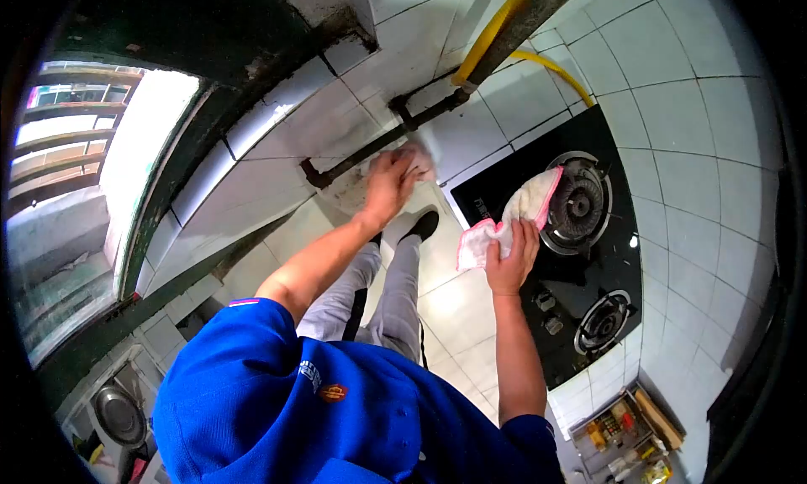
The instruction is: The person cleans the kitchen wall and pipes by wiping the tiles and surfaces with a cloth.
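My right hand [513, 261] is closed on a white cloth with a pink edge [525, 207], its thumb on the near side. The cloth hangs over the left side of a black two-burner gas stove [496, 177], close to the far burner [578, 202]. My left hand [391, 186] reaches forward to the tiled wall, just below a dark pipe [370, 152]. Its fingers are bent around a pale, pinkish cloth [420, 158], which is blurred and partly hidden by the hand.
A yellow hose [496, 30] runs beside a thick pipe near the wall. The near burner [603, 322] sits by the stove knobs [548, 312]. A barred window [71, 139] is on the left. A drawer of small items [618, 434] lies lower right, and a pan [120, 415] lower left.
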The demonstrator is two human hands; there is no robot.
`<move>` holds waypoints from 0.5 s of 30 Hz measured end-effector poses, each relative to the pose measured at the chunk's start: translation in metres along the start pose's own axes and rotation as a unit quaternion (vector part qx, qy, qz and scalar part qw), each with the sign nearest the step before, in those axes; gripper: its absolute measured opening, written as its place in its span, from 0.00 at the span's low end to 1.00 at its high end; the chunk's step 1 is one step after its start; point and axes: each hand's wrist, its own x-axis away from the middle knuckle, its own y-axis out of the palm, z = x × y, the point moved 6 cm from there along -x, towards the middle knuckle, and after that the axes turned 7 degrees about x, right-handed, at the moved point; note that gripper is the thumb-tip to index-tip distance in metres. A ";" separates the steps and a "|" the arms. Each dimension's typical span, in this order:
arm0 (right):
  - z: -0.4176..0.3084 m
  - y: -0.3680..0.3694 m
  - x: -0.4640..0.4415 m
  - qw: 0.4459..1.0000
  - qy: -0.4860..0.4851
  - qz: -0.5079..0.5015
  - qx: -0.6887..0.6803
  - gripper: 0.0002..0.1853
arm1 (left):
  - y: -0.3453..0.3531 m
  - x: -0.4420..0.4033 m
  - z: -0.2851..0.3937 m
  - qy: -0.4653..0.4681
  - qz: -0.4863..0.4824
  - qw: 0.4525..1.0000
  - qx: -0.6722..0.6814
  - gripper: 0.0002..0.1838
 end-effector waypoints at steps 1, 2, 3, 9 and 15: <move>0.000 0.000 0.001 1.000 -0.001 -0.005 0.001 0.29 | 0.003 -0.002 0.022 0.076 0.045 0.996 0.025 0.21; 0.000 0.000 0.000 1.000 -0.003 -0.005 0.003 0.28 | 0.009 -0.008 0.030 0.051 0.021 0.998 0.042 0.21; -0.001 -0.001 -0.001 1.000 -0.004 -0.003 0.005 0.28 | 0.015 -0.012 0.027 0.048 0.023 0.998 0.044 0.21; 0.000 0.000 0.000 1.000 -0.002 0.002 0.009 0.28 | 0.019 0.003 -0.076 -0.136 0.002 0.986 -0.092 0.14; 0.000 -0.003 0.004 1.000 0.005 -0.005 -0.006 0.29 | 0.005 0.023 -0.039 -0.185 0.104 0.917 0.337 0.16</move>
